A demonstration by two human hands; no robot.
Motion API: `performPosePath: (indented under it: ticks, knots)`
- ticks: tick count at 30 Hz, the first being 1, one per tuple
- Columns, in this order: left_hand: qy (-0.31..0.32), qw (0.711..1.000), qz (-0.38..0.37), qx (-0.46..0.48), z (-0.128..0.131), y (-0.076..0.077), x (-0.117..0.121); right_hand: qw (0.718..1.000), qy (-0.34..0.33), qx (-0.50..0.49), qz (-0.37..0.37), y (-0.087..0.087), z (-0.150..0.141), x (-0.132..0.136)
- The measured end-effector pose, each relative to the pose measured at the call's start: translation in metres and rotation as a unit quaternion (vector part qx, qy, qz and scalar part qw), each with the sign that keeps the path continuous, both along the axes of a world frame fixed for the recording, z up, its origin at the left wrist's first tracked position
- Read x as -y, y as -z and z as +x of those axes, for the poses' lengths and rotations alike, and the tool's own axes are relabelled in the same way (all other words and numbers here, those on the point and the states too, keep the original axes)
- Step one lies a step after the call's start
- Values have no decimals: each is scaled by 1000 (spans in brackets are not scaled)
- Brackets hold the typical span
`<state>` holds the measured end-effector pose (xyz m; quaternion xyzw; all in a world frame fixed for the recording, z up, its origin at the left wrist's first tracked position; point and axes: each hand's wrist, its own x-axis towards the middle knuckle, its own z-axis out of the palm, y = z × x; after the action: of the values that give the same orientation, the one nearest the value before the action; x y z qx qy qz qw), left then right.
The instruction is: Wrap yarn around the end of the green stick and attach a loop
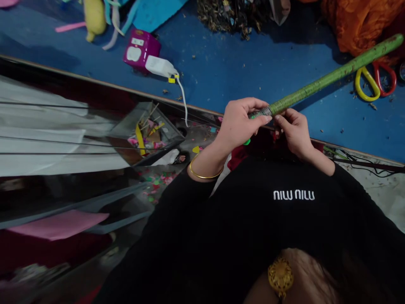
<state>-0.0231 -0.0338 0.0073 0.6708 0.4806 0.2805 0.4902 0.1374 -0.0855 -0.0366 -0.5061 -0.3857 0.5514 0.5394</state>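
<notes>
A long green wrapped stick (329, 78) slants from my hands up to the far right over the blue tabletop (221, 63). My left hand (238, 122), with a gold bangle at the wrist, is closed round the stick's near end. A bare greyish stretch of the stick shows just past its fingers. My right hand (294, 131) is closed too, its fingertips pinching the stick from below, right beside the left hand. A small bright green bit (247, 142) shows under the left hand.
Yellow- and red-handled scissors (375, 80) lie under the stick's far end. A purple box (139, 48) and a white corded device (160, 66) sit at the left, dried plant bits (230, 14) and orange cloth (357, 21) at the back. A clear bin of paper scraps (145, 131) stands below the table's edge.
</notes>
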Motion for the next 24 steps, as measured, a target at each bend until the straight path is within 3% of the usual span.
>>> performPosePath:
  ticks: [6,16,22,24]
  knots:
    - [14,1000,3,-5,0,9,1,994,-13,101,37,5,4,2]
    - [32,999,23,-23,-2,12,-2,990,0,137,19,3,4,6]
    - [16,985,150,-88,-4,9,-2,950,-141,272,60,-9,25,12]
    - [17,979,172,-103,-6,10,-3,939,-132,307,81,-12,33,17]
